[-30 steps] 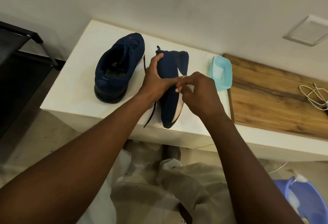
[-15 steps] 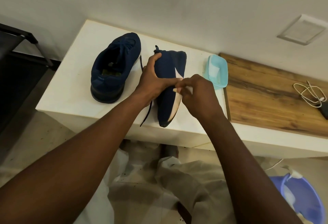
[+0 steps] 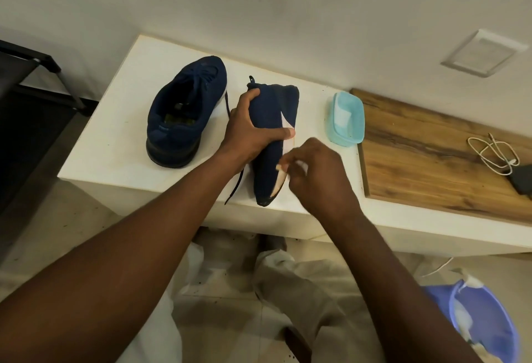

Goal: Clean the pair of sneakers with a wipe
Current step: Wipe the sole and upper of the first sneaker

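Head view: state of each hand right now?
Left hand: grips the navy-blue fabric sneaker, which is tipped on its side.
Right hand: pinches a small white wipe at that sneaker's sole edge.

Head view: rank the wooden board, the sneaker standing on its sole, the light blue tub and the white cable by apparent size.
1. wooden board, cut off at the right edge
2. sneaker standing on its sole
3. light blue tub and white cable: similar spread, left unranked
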